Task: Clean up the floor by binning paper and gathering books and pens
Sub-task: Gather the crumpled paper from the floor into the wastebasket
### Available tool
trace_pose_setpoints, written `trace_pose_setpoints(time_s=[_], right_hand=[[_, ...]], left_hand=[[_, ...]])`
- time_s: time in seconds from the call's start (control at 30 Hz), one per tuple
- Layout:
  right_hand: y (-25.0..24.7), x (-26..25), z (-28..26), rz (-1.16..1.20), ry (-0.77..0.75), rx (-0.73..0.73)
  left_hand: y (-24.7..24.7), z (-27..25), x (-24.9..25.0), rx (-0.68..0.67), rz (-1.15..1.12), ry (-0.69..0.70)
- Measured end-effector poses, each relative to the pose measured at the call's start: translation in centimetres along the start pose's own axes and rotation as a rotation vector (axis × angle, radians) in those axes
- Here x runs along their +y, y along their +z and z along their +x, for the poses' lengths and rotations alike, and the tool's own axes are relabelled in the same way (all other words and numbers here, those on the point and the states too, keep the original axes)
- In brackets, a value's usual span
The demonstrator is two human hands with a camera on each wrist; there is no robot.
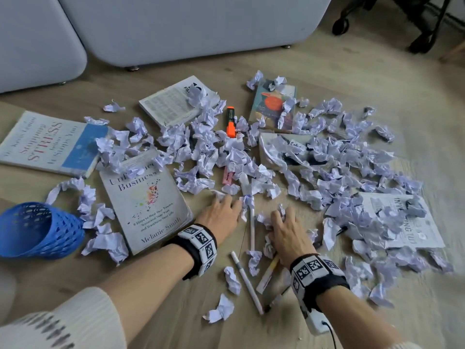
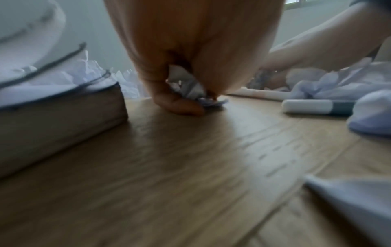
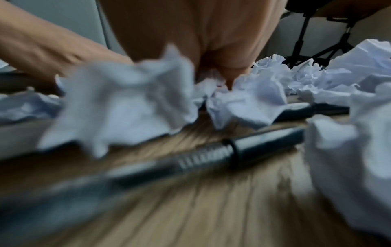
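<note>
Crumpled white paper [image 1: 314, 157] lies strewn across the wooden floor among books and pens. My left hand [image 1: 235, 204] is low on the floor and pinches a small paper wad [image 2: 187, 86] between thumb and fingers, beside the book "Unfinished Business" [image 1: 148, 202]. My right hand [image 1: 276, 219] curls its fingers into a clump of crumpled paper [image 3: 243, 100] just right of a white pen [image 1: 252, 227]. Another white pen [image 1: 247, 283] and a yellow pen [image 1: 269, 273] lie near my right wrist. A dark pen [image 3: 211, 153] lies under that wrist.
A blue mesh basket [image 1: 37, 230] lies on its side at the left. More books: "Stopping Stress" [image 1: 47, 144], a white one [image 1: 171, 107], a teal one [image 1: 274, 107], one at the right [image 1: 407, 222]. Orange highlighter [image 1: 230, 122], pink highlighter [image 1: 227, 176]. A grey sofa [image 1: 176, 26] stands behind.
</note>
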State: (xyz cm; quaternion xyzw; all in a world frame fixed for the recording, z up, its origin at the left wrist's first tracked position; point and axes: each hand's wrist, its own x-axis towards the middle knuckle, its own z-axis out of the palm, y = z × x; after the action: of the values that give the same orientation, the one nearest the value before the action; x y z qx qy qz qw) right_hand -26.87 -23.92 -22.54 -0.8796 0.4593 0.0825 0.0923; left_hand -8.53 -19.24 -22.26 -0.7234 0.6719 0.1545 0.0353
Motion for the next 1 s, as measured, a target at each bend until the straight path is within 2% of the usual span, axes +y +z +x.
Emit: trace_pose_setpoints(time_s=[0.1, 0.17, 0.3, 0.4, 0.5, 0.67, 0.73, 0.83, 0.9, 1.0], right_hand=[[-1.0, 0.4, 0.7, 0.048, -0.035, -0.054], [-2.6, 0.4, 1.3, 0.142, -0.010, -0.022], [-6.1, -0.3, 1.7, 0.322, 0.030, 0.165], [-8.5, -1.8, 1.8, 0.327, -0.077, 0.280], [-10.9, -4.1, 2.5, 0.241, -0.147, 0.306], [-14.9, -9.5, 3.0, -0.091, -0.175, 0.102], [-16.9, -12.3, 2.9, -0.189, -0.209, 0.112], [-19.8, -17.8, 3.1, -0.115, -0.347, 0.205], [-21.7, -22.4, 2.7, 0.093, -0.511, 0.319], [-24.6, -30.8, 0.2, 0.460, -0.811, 0.561]], left_hand=[[-0.1, -0.2, 0.3, -0.022, -0.024, -0.022], [-0.5, -0.7, 0.2, -0.024, -0.051, -0.046], [-3.2, -2.9, -0.4, 0.074, -0.209, -0.038], [-6.7, -5.6, -1.2, 0.200, -0.328, -0.026], [-10.4, -9.2, -3.2, 0.260, -0.341, -0.030], [-14.8, -16.7, -7.7, 0.372, -0.330, -0.157], [-16.0, -19.9, -9.2, 0.453, -0.320, -0.232], [-17.6, -24.6, -10.9, 0.580, -0.305, -0.334], [-18.7, -27.6, -11.8, 0.651, -0.264, -0.378], [-20.6, -32.6, -13.4, 0.862, -0.172, -0.465]])
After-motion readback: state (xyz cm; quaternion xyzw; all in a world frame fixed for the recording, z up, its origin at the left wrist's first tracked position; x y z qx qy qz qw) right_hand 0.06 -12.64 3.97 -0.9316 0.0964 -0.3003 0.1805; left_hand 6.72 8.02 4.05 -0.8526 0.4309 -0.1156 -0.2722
